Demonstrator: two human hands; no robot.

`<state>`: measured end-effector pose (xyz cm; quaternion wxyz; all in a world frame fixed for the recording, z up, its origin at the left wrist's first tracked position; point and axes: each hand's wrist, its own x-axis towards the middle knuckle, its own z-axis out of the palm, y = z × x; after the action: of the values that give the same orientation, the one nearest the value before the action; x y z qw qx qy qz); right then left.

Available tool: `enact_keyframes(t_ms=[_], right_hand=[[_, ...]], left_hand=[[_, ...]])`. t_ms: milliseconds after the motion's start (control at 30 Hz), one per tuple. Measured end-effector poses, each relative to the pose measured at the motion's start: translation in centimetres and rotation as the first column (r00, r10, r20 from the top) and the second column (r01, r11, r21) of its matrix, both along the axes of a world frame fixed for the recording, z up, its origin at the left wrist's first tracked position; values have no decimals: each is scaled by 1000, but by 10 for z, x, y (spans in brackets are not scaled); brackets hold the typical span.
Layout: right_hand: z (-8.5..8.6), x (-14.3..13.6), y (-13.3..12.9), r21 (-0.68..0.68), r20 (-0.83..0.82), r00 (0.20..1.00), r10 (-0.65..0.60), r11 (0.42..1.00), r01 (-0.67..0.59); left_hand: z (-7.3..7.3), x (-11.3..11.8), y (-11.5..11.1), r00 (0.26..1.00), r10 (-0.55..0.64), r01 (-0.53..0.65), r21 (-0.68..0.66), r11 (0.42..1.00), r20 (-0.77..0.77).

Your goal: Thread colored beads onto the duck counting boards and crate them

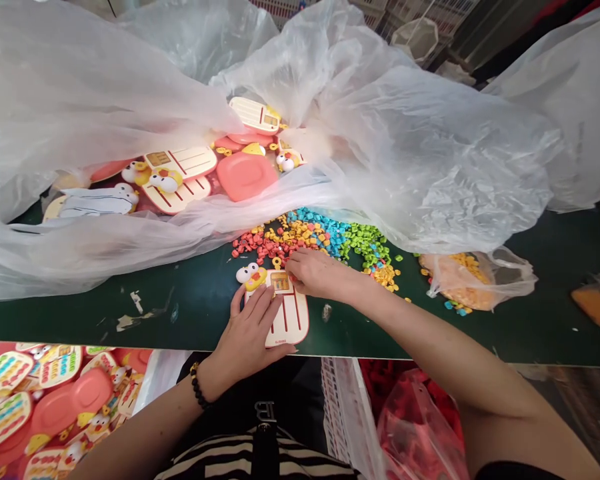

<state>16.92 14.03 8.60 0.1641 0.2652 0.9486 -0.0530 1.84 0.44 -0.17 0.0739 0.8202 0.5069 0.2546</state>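
A cream toy board (pixel 294 321) with dark red slots and a yellow, big-eyed duck head (pixel 253 275) lies at the table's front edge. My left hand (pixel 247 325) grips its left side, fingers across the face and thumb near the bottom edge. At the board's upper right corner is my right hand (pixel 319 272), its fingers bent together; what they hold, if anything, is hidden. Just beyond the hands spread small plastic pieces in heaps: red pieces (pixel 265 248), yellow-orange pieces (pixel 300 233), blue pieces (pixel 333 230) and green pieces (pixel 365 241).
Behind the pieces, a large clear plastic bag (pixel 420 153) holds more boards (pixel 195 162) and a coral toy part (pixel 247 176). A small bag of orange pieces (pixel 463 280) lies right on the green table (pixel 190 323). Boards with coloured pieces (pixel 60 365) fill the lower left.
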Motion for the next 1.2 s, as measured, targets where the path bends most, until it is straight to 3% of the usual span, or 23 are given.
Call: enact_keyframes(t_ms=[100,200,300,500,567,667,767,867,933,967,1033,1100,1200], right_hand=[[2,1,5,16,-5,995,95,995,-95],[-1,6,14,0,-125,990,73,997,-74],[-7,10,29,-24,-347,936,-61,998,56],[-20,9,61,4,-664,681,-309,909,417],[-21,7,62,-28,-628,693,-354,900,435],[-22,0,56,-14,-425,822,-378,911,412],[-24,-14,48,72,-183,897,-402,905,420],[-21,-26,47,137,-48,895,-444,884,446],[-17,-31,48,143,-3,888,-459,879,455],[-13,-32,48,136,12,889,-458,882,452],[-7,-32,50,109,38,899,-437,896,431],[-2,-28,52,74,55,909,-413,910,409],[2,-16,55,64,57,898,-436,900,432]], left_hand=[[0,-1,0,1000,-7,7,-4,1000,10],[1,-2,0,1000,-2,2,1,1000,19],[1,-3,0,1000,-12,12,-4,1000,26],[0,-1,-1,998,23,-24,7,1000,50],[0,0,-1,998,30,-31,21,999,54],[-1,-1,-2,996,11,-14,27,1000,91],[-5,-7,-4,951,20,-34,39,999,308],[-12,-16,-6,759,163,-173,-46,984,630],[-14,-19,-6,634,265,-260,-123,958,727],[-13,-20,-5,624,288,-287,-131,949,726],[-10,-18,-4,738,250,-264,-73,962,626],[-5,-13,-2,902,123,-141,12,990,414],[-1,-5,-3,987,29,-41,74,996,158]])
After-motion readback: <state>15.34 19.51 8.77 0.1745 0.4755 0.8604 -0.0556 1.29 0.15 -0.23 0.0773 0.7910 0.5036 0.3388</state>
